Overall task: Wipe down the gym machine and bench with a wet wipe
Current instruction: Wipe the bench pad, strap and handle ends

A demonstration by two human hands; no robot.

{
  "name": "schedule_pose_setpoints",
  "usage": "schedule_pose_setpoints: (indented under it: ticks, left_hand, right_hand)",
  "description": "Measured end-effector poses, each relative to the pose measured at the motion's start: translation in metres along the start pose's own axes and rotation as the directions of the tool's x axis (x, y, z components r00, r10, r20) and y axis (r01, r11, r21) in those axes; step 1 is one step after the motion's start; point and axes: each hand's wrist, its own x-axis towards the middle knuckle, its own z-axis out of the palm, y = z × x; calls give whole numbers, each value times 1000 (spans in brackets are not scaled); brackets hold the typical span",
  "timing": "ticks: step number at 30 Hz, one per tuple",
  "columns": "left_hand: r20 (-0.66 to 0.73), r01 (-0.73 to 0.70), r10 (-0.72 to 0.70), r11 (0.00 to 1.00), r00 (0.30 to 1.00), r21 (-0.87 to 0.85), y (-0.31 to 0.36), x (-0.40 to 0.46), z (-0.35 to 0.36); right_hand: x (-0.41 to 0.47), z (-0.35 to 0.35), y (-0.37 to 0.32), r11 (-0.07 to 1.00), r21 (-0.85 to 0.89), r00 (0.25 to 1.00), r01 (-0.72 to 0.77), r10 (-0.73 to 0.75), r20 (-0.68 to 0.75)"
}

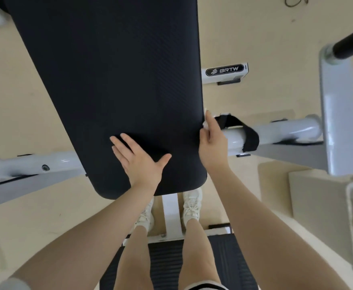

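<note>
- Black padding covered the bench (117, 80), which filled the upper and middle left of the frame and ended just above our shoes (190, 204).
- Our left hand (139, 159) lay flat on the pad near its lower end, fingers straight and spread, grasping nothing.
- Our right hand (212, 143) sat at the pad's right edge, in the middle of the frame, its fingers curled round a white wet wipe (205, 124) pressed against that edge; only a small bunched bit of the wipe showed.
- Just right of that hand, a black strap (242, 130) wrapped over a white tube (276, 130) of the gym machine, which ran toward the right edge of the frame.
- A matching white tube (25, 165) stuck out from under the pad at the left.
- At the upper right, a white bar bore a label (225, 70) reading BRTW.
- The floor (14, 101) was pale beige.
</note>
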Motion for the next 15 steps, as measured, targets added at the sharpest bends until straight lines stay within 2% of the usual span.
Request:
schedule_pose_setpoints:
  ticks: [3, 5, 7, 9, 12, 15]
  left_hand:
    - [-3, 16, -16, 999, 1000, 29, 1, 0, -3]
    - [13, 8, -9, 998, 1000, 55, -4, -2, -8]
    - [38, 1, -3, 998, 999, 63, -7, -3, -16]
    - [66, 4, -9, 998, 998, 64, -8, -3, -25]
    - [83, 9, -17, 995, 996, 101, -1, -3, -38]
    - [36, -35, 30, 988, 999, 152, 16, 0, -48]
  right_hand:
    - [-32, -8, 34, 987, -103, 989, -126, 133, 69]
    - [-48, -11, 50, 964, -97, 958, -247, 258, 125]
    - [-39, -10, 48, 949, -39, 940, -314, 316, 130]
    - [-14, -7, 27, 959, 9, 954, -284, 281, 100]
    - [29, -6, -28, 983, 82, 986, -161, 156, 65]
    - [61, -15, -86, 978, 190, 994, -88, 76, 74]
